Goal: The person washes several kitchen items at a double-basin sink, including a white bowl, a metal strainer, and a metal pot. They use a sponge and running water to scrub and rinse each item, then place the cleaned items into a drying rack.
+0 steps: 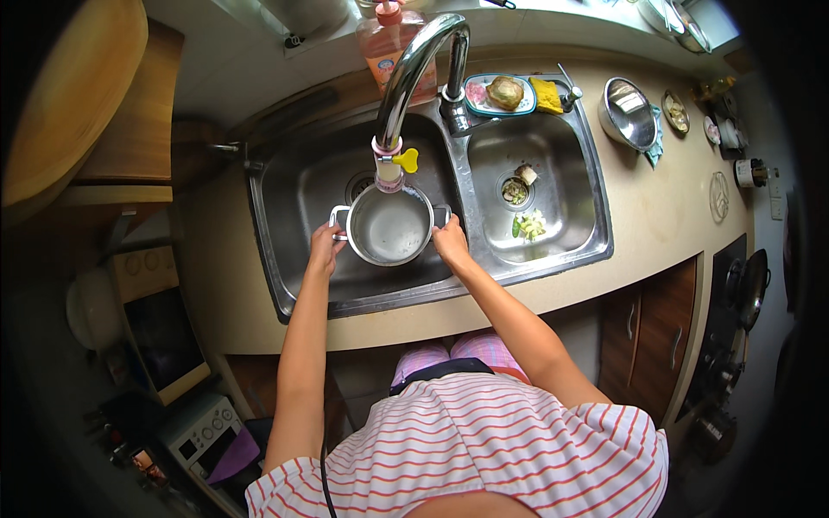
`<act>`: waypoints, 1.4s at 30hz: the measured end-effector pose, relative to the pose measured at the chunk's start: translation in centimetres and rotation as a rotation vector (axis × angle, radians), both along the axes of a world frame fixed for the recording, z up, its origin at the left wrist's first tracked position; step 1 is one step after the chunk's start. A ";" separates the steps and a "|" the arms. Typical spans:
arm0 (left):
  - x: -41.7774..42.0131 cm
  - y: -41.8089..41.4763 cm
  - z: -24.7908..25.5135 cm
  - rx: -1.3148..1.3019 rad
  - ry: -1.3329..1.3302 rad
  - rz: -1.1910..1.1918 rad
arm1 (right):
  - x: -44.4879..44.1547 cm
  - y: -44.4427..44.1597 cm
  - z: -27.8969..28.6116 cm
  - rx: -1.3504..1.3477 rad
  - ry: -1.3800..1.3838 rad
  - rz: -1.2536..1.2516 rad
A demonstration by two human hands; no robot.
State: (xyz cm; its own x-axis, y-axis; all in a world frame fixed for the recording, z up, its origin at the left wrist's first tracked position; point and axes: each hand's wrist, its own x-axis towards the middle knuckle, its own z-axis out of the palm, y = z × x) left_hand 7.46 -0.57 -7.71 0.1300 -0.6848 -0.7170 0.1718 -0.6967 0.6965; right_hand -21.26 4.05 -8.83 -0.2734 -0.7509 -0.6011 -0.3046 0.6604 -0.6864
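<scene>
Over the left basin (291,188) of a steel double sink I hold a metal pot (390,225) by its two loop handles. My left hand (324,246) grips the left handle (338,221). On the opposite side, my right hand (451,239) is closed on the right handle (443,211). A chrome faucet (414,71) arches above, and its pink and white nozzle (389,169) with a yellow lever (408,160) comes down over the pot's far rim. Water appears to be in the pot, with some bubbles near the far rim.
Vegetable scraps (530,225) lie in the right basin (570,207). Behind the sink stand a large soap bottle (401,52), a dish (476,97) and a yellow sponge (546,96). A steel bowl (627,113) leans on a blue cloth (655,139) at right. The counter edge (401,330) runs before me.
</scene>
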 end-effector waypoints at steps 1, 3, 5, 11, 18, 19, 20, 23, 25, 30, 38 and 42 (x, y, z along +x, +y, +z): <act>-0.1 -0.3 -0.2 -0.004 -0.008 -0.008 | -0.2 -0.1 -0.2 0.052 -0.038 -0.030; -0.4 -1.2 0.1 -0.041 -0.043 -0.054 | -0.4 0.1 -0.4 0.070 -0.012 -0.062; -0.7 -2.4 1.1 -0.065 -0.084 -0.096 | -0.2 0.6 -0.7 0.076 -0.050 -0.138; -1.4 -5.7 6.2 -0.088 -0.237 -0.110 | 2.8 1.9 -2.0 0.133 -0.402 -0.570; -4.1 -8.7 12.2 -0.160 -0.404 -0.280 | 7.1 1.3 -3.8 0.563 -0.854 -0.662; -4.5 -9.1 12.8 -0.183 -0.421 -0.318 | 7.8 1.3 -4.0 0.638 -0.929 -0.648; -4.9 -9.4 13.2 -0.215 -0.416 -0.332 | 8.5 1.4 -4.3 0.703 -1.023 -0.584; -6.1 -10.5 13.9 -0.280 -0.486 -0.477 | 10.8 1.6 -4.6 0.859 -1.231 -0.592; -6.9 -10.9 14.2 -0.327 -0.561 -0.545 | 12.0 1.7 -4.6 0.927 -1.372 -0.541; -8.4 -11.6 14.5 -0.420 -0.701 -0.639 | 13.1 1.4 -3.7 1.070 -1.587 -0.477; -6.8 -10.5 14.0 -0.355 -0.500 -0.538 | 10.0 2.2 -2.8 0.796 -1.200 -0.645; -2.7 -8.6 10.8 -0.312 -0.485 -0.436 | 7.3 2.9 -2.3 0.392 -0.730 -0.739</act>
